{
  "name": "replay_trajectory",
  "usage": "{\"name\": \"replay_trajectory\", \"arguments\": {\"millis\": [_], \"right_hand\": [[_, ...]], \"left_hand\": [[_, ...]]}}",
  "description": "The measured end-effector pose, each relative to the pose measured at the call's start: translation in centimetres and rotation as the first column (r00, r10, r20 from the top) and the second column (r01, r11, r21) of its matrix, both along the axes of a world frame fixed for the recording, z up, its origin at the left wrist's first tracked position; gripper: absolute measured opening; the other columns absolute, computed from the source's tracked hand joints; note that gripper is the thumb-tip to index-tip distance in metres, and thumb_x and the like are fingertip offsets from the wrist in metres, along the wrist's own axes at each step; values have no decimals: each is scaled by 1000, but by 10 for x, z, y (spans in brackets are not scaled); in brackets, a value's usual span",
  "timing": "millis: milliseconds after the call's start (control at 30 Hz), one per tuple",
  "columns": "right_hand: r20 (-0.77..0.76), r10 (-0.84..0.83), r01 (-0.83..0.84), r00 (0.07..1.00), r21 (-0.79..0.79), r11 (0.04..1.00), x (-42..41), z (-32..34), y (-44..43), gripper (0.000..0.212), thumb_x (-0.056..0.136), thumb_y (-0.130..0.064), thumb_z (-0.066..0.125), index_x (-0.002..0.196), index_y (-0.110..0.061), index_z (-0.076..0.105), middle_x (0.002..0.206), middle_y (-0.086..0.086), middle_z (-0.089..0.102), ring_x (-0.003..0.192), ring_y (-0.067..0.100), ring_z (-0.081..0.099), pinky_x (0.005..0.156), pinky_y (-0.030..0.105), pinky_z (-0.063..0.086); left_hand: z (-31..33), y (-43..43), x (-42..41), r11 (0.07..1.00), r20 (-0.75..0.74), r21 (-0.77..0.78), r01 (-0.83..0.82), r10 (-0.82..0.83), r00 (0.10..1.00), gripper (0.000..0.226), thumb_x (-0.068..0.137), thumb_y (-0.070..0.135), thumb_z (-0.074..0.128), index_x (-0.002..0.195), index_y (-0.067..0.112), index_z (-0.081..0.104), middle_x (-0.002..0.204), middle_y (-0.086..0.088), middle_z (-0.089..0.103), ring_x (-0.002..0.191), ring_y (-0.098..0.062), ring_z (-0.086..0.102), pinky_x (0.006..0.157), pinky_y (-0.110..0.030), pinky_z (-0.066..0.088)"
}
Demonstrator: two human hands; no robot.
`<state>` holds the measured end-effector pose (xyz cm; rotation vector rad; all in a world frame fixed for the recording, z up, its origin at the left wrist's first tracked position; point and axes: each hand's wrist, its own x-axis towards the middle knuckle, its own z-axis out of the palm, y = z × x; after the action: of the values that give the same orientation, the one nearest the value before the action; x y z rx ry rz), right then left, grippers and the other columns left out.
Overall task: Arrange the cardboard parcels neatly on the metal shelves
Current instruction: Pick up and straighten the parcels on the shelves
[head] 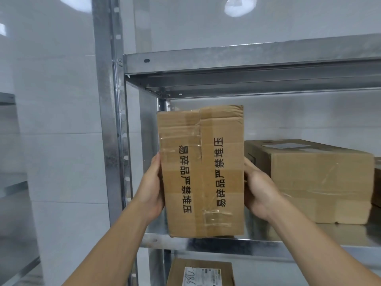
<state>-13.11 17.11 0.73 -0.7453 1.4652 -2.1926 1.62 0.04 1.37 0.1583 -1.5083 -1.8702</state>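
Note:
A tall taped cardboard parcel [202, 172] with black printed characters stands upright at the left end of the middle metal shelf [268, 243]. Its lower edge is at the shelf's front lip. My left hand [151, 186] grips its left side and my right hand [257, 186] grips its right side. A wider cardboard parcel [317, 180] lies on the same shelf just to the right, close to my right hand. On the shelf below, another parcel [201, 272] with a white label shows partly.
The galvanised upright post [111, 120] stands left of the parcel. An upper shelf [247, 65] runs overhead. White tiled wall lies behind and to the left. Another metal rack [12, 182] shows at the far left edge.

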Motion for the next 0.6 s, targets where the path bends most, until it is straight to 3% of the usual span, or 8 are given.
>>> {"name": "replay_trajectory", "arguments": {"millis": [100,233,400,600], "right_hand": [[-14,-4,4,1000,-4,1000,3,0,1,28,109,-43,44,120,-36,69,109,8,77,112,32,69,103,54,52],[-44,-21,20,999,-21,1000,6,-3,-2,22,104,-52,48,119,-41,60,93,0,79,93,22,74,74,42,59],[-23,0,-1,1000,-53,999,7,-13,-8,42,100,-59,46,134,-36,54,101,3,79,97,25,75,76,42,59],[-34,9,-10,999,-48,999,10,-13,-9,44,98,-58,49,135,-35,54,101,4,78,98,26,74,73,41,59]], "left_hand": [[-5,1,-2,1000,29,-11,-2,2,1000,49,108,47,35,128,13,65,116,-14,74,110,-33,70,95,-51,54],[-10,3,-4,999,47,-43,16,-14,999,50,109,44,31,110,17,73,106,-11,77,97,-26,74,87,-46,53],[-9,4,-2,997,25,-77,23,-21,999,48,109,42,30,103,19,72,97,-8,78,88,-22,75,78,-41,54],[-9,4,1,996,21,-81,24,-22,1000,46,108,43,32,107,19,71,97,-8,77,89,-22,75,77,-41,55]]}}
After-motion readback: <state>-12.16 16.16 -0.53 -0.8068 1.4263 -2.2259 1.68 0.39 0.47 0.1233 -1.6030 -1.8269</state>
